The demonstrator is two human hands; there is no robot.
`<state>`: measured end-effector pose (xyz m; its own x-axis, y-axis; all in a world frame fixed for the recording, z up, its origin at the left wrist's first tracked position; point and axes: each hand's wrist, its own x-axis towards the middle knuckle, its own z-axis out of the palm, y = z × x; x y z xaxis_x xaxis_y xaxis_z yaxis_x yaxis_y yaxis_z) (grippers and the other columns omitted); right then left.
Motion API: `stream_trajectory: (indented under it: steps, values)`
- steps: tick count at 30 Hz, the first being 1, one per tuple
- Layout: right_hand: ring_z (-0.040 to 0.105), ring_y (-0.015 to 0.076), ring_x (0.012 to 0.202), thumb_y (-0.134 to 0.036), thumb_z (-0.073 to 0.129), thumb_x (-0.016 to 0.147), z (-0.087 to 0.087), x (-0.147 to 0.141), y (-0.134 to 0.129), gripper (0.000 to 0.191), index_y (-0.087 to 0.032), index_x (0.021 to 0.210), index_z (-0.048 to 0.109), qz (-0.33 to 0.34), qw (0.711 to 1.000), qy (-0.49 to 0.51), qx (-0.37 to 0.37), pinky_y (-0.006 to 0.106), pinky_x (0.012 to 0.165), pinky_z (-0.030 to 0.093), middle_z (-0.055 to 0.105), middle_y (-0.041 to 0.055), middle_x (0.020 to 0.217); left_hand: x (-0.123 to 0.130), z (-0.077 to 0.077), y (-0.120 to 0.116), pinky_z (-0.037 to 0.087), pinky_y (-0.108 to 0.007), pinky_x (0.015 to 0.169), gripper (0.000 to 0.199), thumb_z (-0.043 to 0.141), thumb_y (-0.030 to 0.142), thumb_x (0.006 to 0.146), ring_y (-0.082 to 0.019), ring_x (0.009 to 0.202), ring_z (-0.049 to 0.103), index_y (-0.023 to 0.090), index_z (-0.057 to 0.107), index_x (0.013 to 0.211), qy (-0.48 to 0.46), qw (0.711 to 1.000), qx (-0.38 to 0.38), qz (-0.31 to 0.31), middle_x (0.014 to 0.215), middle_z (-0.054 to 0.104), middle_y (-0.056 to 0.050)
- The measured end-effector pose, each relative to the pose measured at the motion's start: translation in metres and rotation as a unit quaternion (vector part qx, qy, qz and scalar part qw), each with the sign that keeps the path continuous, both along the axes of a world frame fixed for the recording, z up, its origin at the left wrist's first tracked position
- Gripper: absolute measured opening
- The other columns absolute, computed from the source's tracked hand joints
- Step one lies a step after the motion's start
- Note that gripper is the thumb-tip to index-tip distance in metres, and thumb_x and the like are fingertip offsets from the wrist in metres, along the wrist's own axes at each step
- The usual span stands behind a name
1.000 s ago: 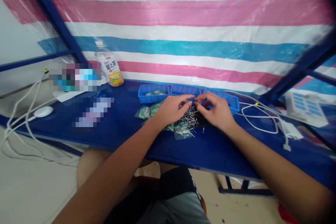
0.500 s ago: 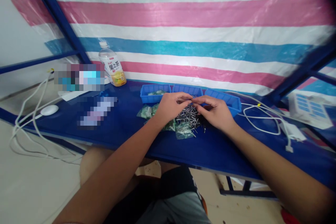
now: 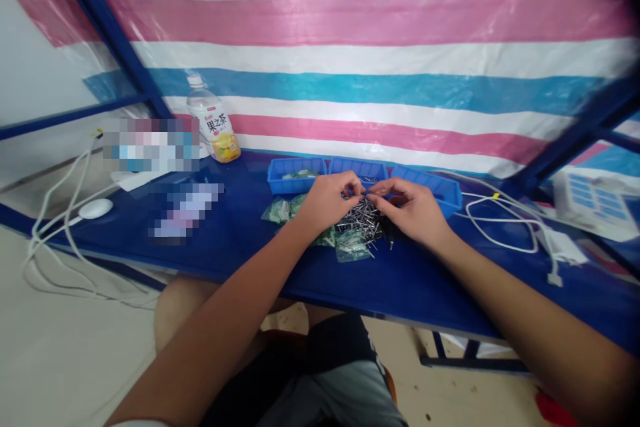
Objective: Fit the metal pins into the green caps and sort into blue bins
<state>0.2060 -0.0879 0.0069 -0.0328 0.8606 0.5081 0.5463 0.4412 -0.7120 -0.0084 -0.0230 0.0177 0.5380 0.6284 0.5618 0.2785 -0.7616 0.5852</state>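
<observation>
Your left hand point(image 3: 327, 200) and right hand point(image 3: 413, 208) meet fingertip to fingertip above the heap of small metal pins point(image 3: 361, 221) at the middle of the blue worktop point(image 3: 240, 240), each hand pinched shut on what looks like a single pin from that pile; the piece itself is too small to make out clearly. Over the past second the hands have drawn closer together, from a slight gap to near contact, and have kept to the same spot over the heap, which suggests you are fitting or sorting one piece at a time rather than reaching for a new one. Green packets point(image 3: 285, 210) lie under and just left of your left hand. Three blue trays point(image 3: 295, 167) stand in a row just behind your hands, against the striped tarp point(image 3: 350, 67). A drink bottle point(image 3: 214, 130) stands well to the left, and white cables point(image 3: 500, 233) trail across the worktop on the right.
</observation>
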Motion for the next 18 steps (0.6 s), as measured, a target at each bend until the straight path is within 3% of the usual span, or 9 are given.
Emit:
stream_trajectory:
  steps: [4, 7, 13, 18]
  values:
    - [0.074, 0.0215, 0.082, -0.037, 0.075, 0.093, 0.001, 0.001, -0.001, 0.016, -0.023, 0.101, 0.076, -0.005, 1.0, -0.026, 0.004, 0.035, 0.069, 0.06, 0.08, 0.0057, 0.095, 0.002, 0.002, 0.0, 0.062, -0.036, 0.085, 0.007, 0.067, 0.016, 0.09, -0.017, 0.084, 0.075, 0.022, 0.069, 0.093, 0.012, 1.0, 0.008, -0.005, 0.097, 0.081, -0.002]
    - [0.071, 0.0199, 0.078, -0.03, 0.071, 0.093, 0.004, 0.001, -0.003, 0.023, -0.023, 0.115, 0.074, -0.002, 0.999, -0.046, 0.015, 0.036, 0.071, 0.059, 0.078, 0.0043, 0.093, 0.002, 0.003, -0.001, 0.064, -0.036, 0.088, 0.011, 0.069, 0.016, 0.09, -0.018, 0.091, 0.078, 0.022, 0.069, 0.099, -0.022, 0.999, -0.011, -0.023, 0.102, 0.081, -0.004]
    - [0.064, 0.0171, 0.07, -0.023, 0.063, 0.093, 0.01, -0.001, -0.004, 0.043, -0.026, 0.136, 0.069, 0.013, 0.997, -0.072, 0.037, 0.035, 0.073, 0.058, 0.071, 0.001, 0.089, -0.001, 0.005, -0.006, 0.066, -0.035, 0.096, 0.018, 0.071, 0.024, 0.094, -0.021, 0.108, 0.08, 0.023, 0.057, 0.105, -0.11, 0.981, -0.141, -0.073, 0.131, 0.075, -0.008]
    - [0.066, 0.0202, 0.075, -0.02, 0.058, 0.093, 0.011, -0.004, 0.002, 0.041, -0.025, 0.13, 0.073, -0.012, 0.991, -0.089, 0.095, 0.038, 0.075, 0.059, 0.071, 0.0029, 0.089, 0.002, 0.011, -0.006, 0.064, -0.032, 0.085, 0.021, 0.067, 0.035, 0.101, -0.019, 0.101, 0.079, 0.023, 0.06, 0.117, -0.103, 0.99, -0.09, -0.03, 0.127, 0.076, -0.01]
